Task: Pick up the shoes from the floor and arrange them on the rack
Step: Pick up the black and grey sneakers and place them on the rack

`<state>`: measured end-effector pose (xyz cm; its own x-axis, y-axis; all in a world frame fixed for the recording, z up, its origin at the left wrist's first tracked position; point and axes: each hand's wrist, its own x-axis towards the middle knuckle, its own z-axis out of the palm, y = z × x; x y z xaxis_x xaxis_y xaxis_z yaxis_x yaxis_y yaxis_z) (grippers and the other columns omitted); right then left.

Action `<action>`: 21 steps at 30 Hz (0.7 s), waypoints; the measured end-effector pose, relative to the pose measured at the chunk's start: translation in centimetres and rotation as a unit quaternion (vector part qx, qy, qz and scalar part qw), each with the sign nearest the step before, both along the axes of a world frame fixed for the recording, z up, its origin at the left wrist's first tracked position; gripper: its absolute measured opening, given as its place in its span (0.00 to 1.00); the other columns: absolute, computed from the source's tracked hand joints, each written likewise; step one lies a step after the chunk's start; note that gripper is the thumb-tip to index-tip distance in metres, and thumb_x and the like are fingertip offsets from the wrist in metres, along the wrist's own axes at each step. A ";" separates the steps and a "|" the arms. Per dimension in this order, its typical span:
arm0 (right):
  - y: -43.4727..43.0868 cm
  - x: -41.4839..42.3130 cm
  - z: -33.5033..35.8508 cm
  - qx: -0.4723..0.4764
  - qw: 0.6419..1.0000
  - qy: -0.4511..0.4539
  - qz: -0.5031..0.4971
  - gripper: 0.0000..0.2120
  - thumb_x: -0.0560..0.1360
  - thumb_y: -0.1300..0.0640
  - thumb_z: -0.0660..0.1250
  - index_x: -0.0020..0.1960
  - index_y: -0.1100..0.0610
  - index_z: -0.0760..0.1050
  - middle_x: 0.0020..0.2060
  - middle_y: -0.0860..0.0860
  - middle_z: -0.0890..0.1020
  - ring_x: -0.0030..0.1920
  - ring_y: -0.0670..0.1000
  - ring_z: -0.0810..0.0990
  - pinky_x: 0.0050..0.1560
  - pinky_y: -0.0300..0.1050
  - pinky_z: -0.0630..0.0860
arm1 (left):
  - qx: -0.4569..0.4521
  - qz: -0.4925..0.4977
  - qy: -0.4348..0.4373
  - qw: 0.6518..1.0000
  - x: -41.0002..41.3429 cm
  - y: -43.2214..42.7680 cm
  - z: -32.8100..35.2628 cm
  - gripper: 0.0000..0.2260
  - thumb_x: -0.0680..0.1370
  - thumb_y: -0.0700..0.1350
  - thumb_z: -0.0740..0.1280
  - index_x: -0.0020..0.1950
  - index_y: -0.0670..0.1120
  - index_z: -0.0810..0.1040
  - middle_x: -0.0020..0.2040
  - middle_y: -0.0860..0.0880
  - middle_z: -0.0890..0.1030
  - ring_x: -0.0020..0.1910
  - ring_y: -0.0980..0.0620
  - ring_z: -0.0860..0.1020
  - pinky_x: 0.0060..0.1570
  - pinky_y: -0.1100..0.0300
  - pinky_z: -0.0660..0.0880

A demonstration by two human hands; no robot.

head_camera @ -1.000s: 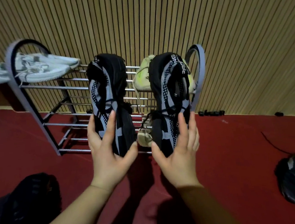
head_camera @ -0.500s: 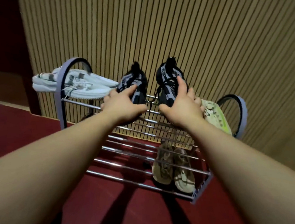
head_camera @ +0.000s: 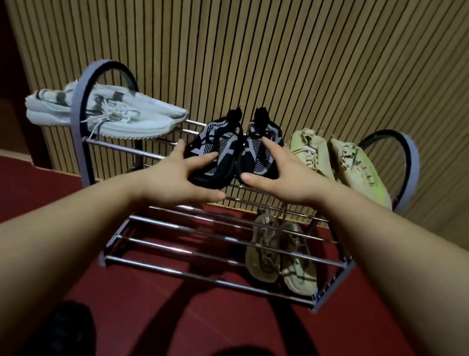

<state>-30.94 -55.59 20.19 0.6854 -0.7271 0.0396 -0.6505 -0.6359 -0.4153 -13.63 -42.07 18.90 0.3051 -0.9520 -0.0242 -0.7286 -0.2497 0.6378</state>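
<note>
Found on rack (head_camera: 80, 139) top tier, between white sneakers (head_camera: 133, 121) and cream sneakers (head_camera: 312, 152): black-and-grey shoes (head_camera: 226, 146), side by side. Grasped at the near ends, one each, by left grip (head_camera: 180, 179) and right grip (head_camera: 280, 174).

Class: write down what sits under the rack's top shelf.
A pair of tan shoes at the rack's right end, rails crossing over them. The left hand and right hand, holding black shoes, and their forearms hide some rails.
</note>
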 end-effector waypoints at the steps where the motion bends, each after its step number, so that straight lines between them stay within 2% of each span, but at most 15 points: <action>1: 0.3 0.3 0.1 -0.017 1.000 -0.006 0.009 0.45 0.70 0.34 0.65 0.77 0.43 0.43 0.77 0.53 0.52 0.76 0.55 0.52 0.74 0.58 0.55 | -0.017 0.000 -0.016 1.000 0.1 0.1 -0.2 0.33 0.72 0.60 0.67 0.74 0.65 0.56 0.77 0.49 0.38 0.76 0.44 0.52 0.72 0.55 0.52; 5: 0.7 2.2 0.2 -0.066 0.997 -0.027 0.004 0.38 0.74 0.39 0.63 0.77 0.46 0.47 0.76 0.52 0.57 0.73 0.54 0.62 0.70 0.54 0.64 | -0.111 0.041 -0.063 0.991 1.5 0.1 -0.5 0.25 0.75 0.56 0.64 0.72 0.62 0.62 0.78 0.52 0.46 0.75 0.47 0.55 0.70 0.55 0.56; 7: 0.7 2.9 -0.5 -0.113 0.994 0.006 -0.008 0.34 0.75 0.37 0.59 0.76 0.45 0.51 0.75 0.51 0.60 0.72 0.57 0.64 0.67 0.56 0.67 | -0.107 0.034 -0.083 0.990 2.1 -0.1 -1.0 0.24 0.76 0.56 0.64 0.71 0.62 0.63 0.78 0.51 0.49 0.75 0.47 0.55 0.71 0.53 0.55; 10: 0.6 2.6 -1.5 -0.112 0.993 0.044 -0.016 0.30 0.75 0.37 0.54 0.75 0.44 0.55 0.72 0.51 0.67 0.70 0.61 0.65 0.66 0.56 0.68 | -0.114 0.008 -0.123 0.986 2.2 -1.0 -2.2 0.24 0.73 0.59 0.63 0.68 0.66 0.62 0.77 0.48 0.56 0.75 0.44 0.55 0.73 0.43 0.55; 14: -0.1 1.6 -0.5 -0.148 0.986 0.070 -0.003 0.29 0.77 0.37 0.53 0.75 0.45 0.57 0.67 0.53 0.72 0.65 0.57 0.71 0.60 0.49 0.72 | -0.120 0.005 -0.129 0.984 1.7 -2.2 -2.7 0.22 0.75 0.58 0.64 0.66 0.68 0.61 0.77 0.52 0.57 0.75 0.42 0.53 0.74 0.45 0.49; 18: 0.6 1.9 -0.6 -0.216 0.963 0.161 -0.010 0.28 0.79 0.38 0.46 0.76 0.46 0.54 0.69 0.55 0.71 0.71 0.58 0.63 0.66 0.51 0.63 | -0.081 -0.008 -0.159 0.984 1.7 -2.4 -2.0 0.22 0.76 0.58 0.61 0.70 0.64 0.63 0.76 0.53 0.58 0.74 0.44 0.52 0.72 0.49 0.48; 21: 1.3 1.9 -0.9 -0.268 0.949 0.167 -0.023 0.27 0.80 0.38 0.43 0.76 0.47 0.56 0.68 0.52 0.72 0.73 0.56 0.58 0.69 0.56 0.53 | -0.076 -0.001 -0.211 0.974 2.1 -2.4 -2.0 0.21 0.77 0.60 0.59 0.70 0.64 0.63 0.76 0.53 0.60 0.74 0.44 0.55 0.71 0.50 0.52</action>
<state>-29.05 -54.29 19.33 0.6926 -0.6935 0.1984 -0.7213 -0.6653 0.1926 -11.52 -44.42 16.88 0.2548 -0.9354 0.2452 -0.9347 -0.1733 0.3104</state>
